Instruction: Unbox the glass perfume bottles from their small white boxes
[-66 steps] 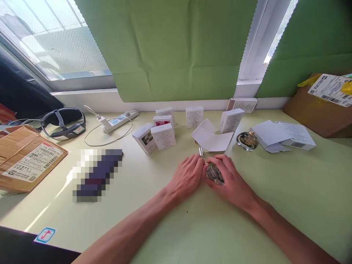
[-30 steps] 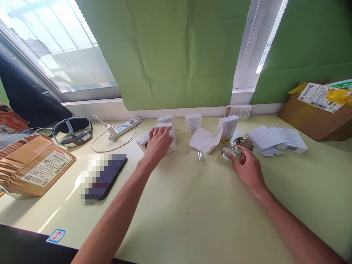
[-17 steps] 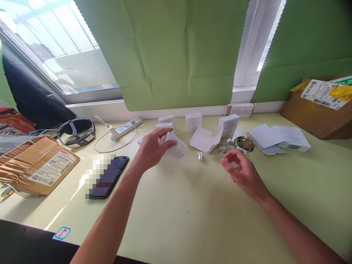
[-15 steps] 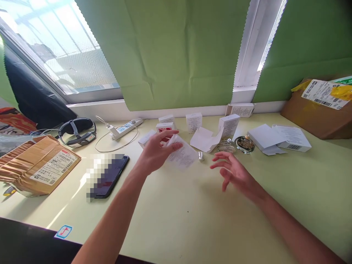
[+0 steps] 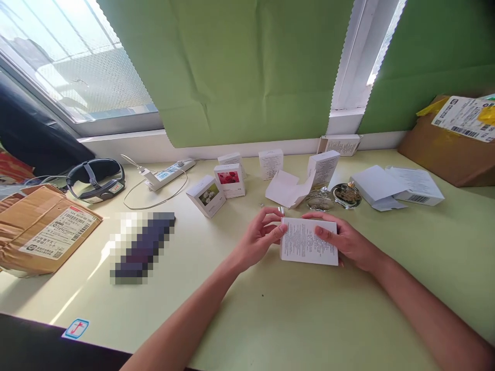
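Bright daylight enters through the window [image 5: 73,77] at ten o'clock, glare streaks the tabletop [image 5: 270,319], edges bow, and one patch is pixelated.

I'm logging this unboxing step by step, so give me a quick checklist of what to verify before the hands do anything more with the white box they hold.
1. Both hands on the box: ok. The left hand grips its left edge and the right hand its right side.
2. White box closed: cannot tell; only its printed face shows.
3. Box off the table: cannot tell.
4. Small silver cap clear of the hands: ok, it lies just beyond them.
5. Two round glass bottles standing apart from the box: ok.
6. Rose-picture box and flower-picture box upright: ok.
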A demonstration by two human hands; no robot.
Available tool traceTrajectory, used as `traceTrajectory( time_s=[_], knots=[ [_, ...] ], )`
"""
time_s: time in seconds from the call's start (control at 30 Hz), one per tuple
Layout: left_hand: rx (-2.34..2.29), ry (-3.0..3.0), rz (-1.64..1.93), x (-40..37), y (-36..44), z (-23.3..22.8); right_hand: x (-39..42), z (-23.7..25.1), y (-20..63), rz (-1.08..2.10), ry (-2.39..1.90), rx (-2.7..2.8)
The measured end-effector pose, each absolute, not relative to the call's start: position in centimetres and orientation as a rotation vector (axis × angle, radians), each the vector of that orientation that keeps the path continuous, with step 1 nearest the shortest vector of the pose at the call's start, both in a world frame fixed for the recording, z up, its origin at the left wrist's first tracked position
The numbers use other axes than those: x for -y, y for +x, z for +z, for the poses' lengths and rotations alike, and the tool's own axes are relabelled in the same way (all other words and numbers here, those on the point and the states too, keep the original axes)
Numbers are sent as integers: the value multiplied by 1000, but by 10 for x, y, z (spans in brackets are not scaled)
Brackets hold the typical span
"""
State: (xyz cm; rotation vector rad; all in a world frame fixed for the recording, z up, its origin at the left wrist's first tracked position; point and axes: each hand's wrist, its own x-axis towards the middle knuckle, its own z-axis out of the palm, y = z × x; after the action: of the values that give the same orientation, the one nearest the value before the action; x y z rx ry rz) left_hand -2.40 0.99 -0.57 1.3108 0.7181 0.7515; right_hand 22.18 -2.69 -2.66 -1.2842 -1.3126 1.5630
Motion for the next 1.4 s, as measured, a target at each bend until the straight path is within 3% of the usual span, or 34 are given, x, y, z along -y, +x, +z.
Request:
traceTrajectory(
  time_s=[0.83, 1.1, 1.23, 1.4],
  knots=[
    [-655, 1598, 834, 3, -17, -29, 30, -24, 234, 1582, -1239, 1478],
    [-705, 2023, 1030, 0, -19, -33, 34, -21, 232, 1307, -1358, 1691],
    [-749, 1960, 1031, 0, -18, -32, 36, -12, 235, 1098, -1351, 1825],
    [-725, 1925, 761, 1, -18, -24, 38, -4, 253, 1367, -1331, 1786]
  ],
)
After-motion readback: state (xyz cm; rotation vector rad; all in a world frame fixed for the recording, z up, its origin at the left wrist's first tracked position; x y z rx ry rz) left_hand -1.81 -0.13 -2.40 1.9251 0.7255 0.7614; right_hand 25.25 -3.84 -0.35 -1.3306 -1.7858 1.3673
